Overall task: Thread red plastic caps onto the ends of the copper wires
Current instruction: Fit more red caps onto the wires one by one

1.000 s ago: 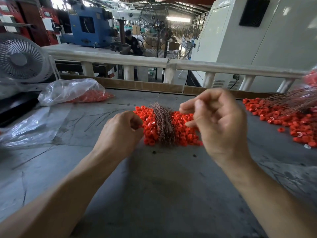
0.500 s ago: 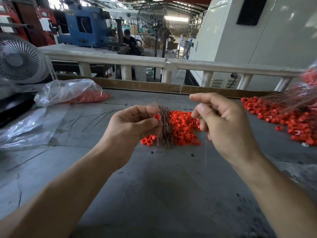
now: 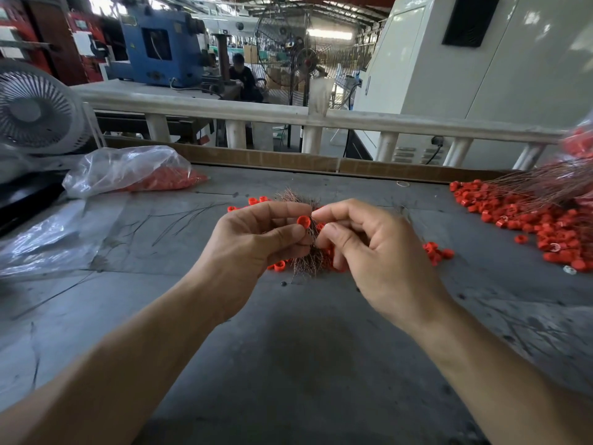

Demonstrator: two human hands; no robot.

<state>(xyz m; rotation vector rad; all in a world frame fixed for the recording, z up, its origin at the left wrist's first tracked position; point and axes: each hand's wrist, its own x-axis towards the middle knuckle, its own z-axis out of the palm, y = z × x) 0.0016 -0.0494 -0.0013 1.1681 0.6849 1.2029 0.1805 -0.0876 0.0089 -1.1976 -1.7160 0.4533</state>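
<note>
Since half a second ago our hands have met: left hand [image 3: 256, 242] pinches a cap [image 3: 303, 221] above the pile at 12 o'clock — right hand [image 3: 369, 252] pinches, we judge, a wire too fine to see; keep its tip steady, centred on the hole.

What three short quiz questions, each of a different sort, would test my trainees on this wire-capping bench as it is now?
1. True or false: the left hand pinches a red cap.
2. The plastic bag of caps lies: A far left, B far right, C centre?
3. Fill in: the right hand meets the cap above a bundle of copper ____.

Key: 1 true; 2 A; 3 wires.
</note>
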